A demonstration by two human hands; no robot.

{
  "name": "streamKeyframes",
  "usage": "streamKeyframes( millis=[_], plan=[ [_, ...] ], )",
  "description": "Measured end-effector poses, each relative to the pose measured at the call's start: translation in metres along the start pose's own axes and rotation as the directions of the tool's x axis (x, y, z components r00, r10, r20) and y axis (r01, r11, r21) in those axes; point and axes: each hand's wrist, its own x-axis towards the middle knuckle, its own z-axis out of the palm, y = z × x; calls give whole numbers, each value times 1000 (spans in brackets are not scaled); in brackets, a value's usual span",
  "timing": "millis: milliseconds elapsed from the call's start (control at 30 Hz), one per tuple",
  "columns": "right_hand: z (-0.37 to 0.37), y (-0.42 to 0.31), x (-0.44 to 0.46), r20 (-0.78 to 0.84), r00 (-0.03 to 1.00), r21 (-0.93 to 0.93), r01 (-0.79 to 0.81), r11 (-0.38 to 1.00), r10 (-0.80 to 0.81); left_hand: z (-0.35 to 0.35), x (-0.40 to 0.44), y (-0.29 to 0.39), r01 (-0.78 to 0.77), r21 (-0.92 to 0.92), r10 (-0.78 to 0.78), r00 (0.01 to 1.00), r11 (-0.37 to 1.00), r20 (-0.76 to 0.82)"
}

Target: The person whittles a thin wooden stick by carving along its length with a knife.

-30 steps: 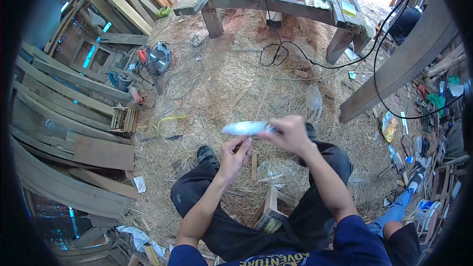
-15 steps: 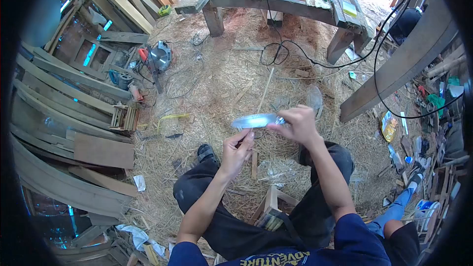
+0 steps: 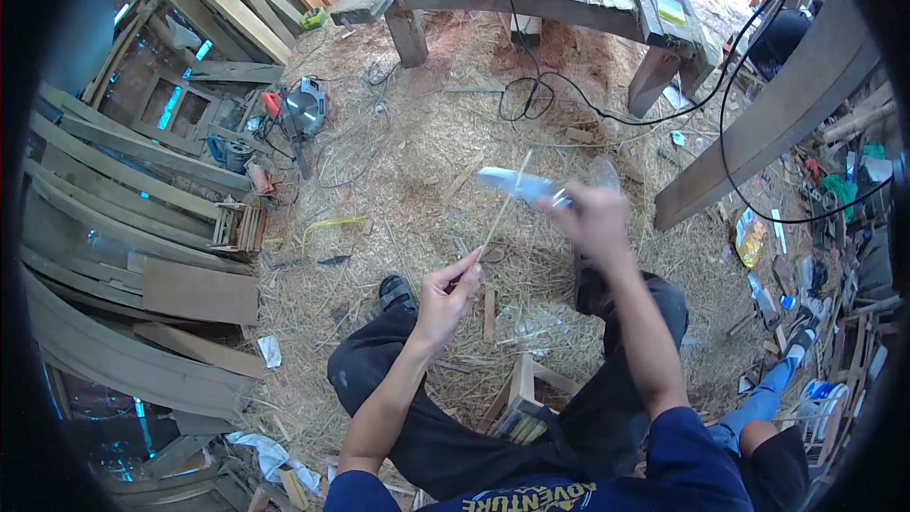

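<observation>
A thin, pale stick (image 3: pixel 504 207) slants up and to the right from the pinched fingers of my left hand (image 3: pixel 451 299). My right hand (image 3: pixel 595 223), blurred by motion, is wrapped round the handle of a knife with a wide, shiny blade (image 3: pixel 513 184). The blade points left and crosses the upper part of the stick; whether they touch is unclear. Between my legs stands a small wooden frame (image 3: pixel 522 398) holding several thin pieces.
A wooden workbench (image 3: pixel 540 6) stands ahead, with a black cable (image 3: pixel 607 116) trailing from it. A circular saw (image 3: pixel 303 109) lies left on the straw-littered floor. Boards (image 3: pixel 199 291) fill the left side. A slanted beam (image 3: pixel 758 128) and another person's leg (image 3: pixel 773 393) are at right.
My right hand and the knife have moved up and to the right, away from my left fingers. The blade has tilted, and more of the stick shows. My left hand has shifted slightly down and left.
</observation>
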Motion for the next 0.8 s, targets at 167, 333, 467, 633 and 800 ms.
streamKeyframes(
  millis=[167,333,467,633,800],
  plan=[
    [-1,-18,-17,63,980,46,187,981,-190,2,13,-4,-74,54,75,997,996,-13],
    [-8,24,9,-68,994,-47,-89,995,85,7,5,7,-34,49,36,998,998,-49],
    [-26,14,2,-86,996,-192,-47,980,31,0,12,-3,-95,96,99,995,991,-33],
    [-18,8,1,-30,853,7,-521,854,521,7,6,15,-35,84,40,998,996,-56],
    [-20,11,-6,35,851,290,-511,809,525,-1,20,10,-247,526,253,966,814,63]
  ],
)
